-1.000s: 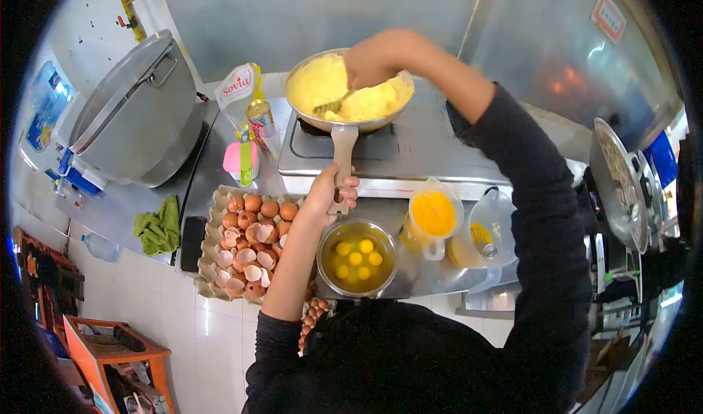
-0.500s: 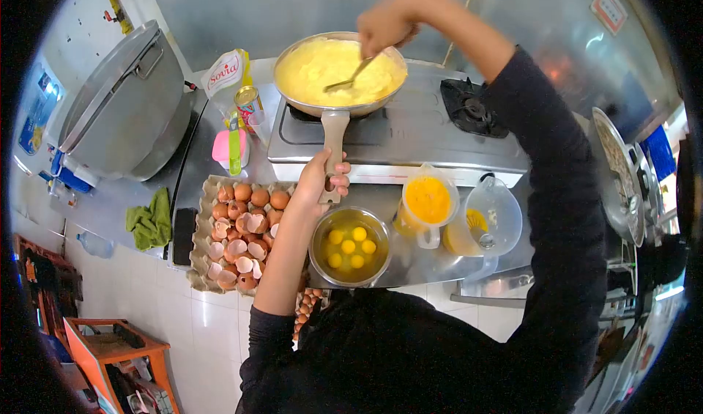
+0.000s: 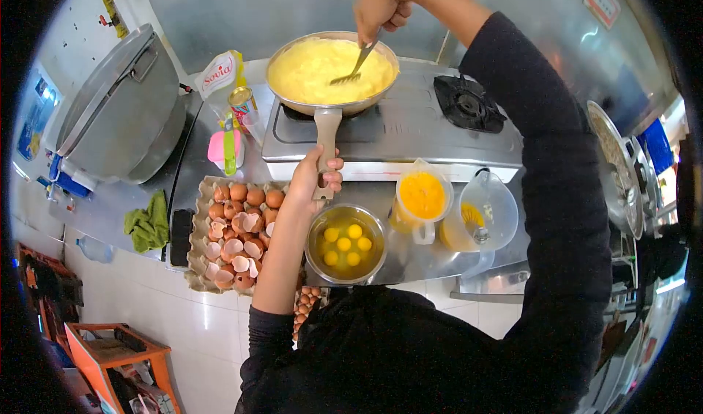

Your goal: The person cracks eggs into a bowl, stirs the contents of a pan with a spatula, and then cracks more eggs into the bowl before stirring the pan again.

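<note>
the frying pan sits on the near-left burner of the gas stove, filled with pale yellow scrambled egg. the left hand is wrapped tight round the pan handle, which juts out over the stove's front edge. the right hand, raised above the stove's back edge, pinches the top of a metal fork whose tines rest in the egg on the pan's right side.

the stove's right burner is bare. just in front of the stove, under the left wrist, stands a steel bowl of raw yolks. also in front of the stove, right of centre, a plastic jug of beaten egg stands touching a clear jug. in front of the stove to its left lies a cardboard egg tray with whole eggs and broken shells; the left forearm crosses its right edge and hides part of it. left of the stove stand a tin can, a sovia packet and a pink tub. well to the stove's left are a large lidded pot and a green cloth.
</note>
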The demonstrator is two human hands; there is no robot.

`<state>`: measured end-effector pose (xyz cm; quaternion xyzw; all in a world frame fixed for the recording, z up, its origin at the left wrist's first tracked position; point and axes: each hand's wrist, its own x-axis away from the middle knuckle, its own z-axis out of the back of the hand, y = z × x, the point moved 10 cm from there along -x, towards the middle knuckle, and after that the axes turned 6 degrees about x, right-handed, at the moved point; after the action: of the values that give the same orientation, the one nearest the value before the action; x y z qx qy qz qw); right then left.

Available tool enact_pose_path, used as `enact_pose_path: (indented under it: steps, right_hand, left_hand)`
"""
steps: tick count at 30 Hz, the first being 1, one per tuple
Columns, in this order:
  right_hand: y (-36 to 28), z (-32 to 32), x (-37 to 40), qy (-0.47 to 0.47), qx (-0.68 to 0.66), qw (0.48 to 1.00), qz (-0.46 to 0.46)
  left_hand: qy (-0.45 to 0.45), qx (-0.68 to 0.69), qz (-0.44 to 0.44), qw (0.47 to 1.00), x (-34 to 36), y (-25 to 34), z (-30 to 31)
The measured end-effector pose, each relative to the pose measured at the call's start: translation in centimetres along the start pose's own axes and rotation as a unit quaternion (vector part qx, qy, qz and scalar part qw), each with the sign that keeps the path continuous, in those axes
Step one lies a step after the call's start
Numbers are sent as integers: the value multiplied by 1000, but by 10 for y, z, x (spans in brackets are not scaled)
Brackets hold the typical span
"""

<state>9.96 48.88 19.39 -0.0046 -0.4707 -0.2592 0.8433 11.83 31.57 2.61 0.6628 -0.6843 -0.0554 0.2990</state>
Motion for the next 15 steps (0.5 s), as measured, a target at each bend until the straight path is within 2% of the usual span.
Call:
enact_pose_path:
  steps: [1,4,6,8,9,12,15]
  right_hand:
    - [-14,1,14,3,12,1000,28]
    - [-55,24,39,223,-2,973,54]
    - [-61,31,29,318,23,947,-37]
    - [-76,22,19,356,140,922,-66]
    - [-75,17,15,401,107,910,-26]
    - [-54,10,19,349,169,919,-68]
    - [-11,23,15,226,58,967,-98]
  left_hand:
    - [1,-4,2,1000,0,0,0]
    - [-1,-5,3,1000,0,-1,-2]
    - [-3,-2,-1,1000,1,-2,-2]
    - [-8,-4,-6,1000,1,0,-4]
    - [-2,4,-4,1000,1,-1,-3]
    - [6,22,-7,1000,1,-1,0]
    - [9,10,-4,1000,1,0,0]
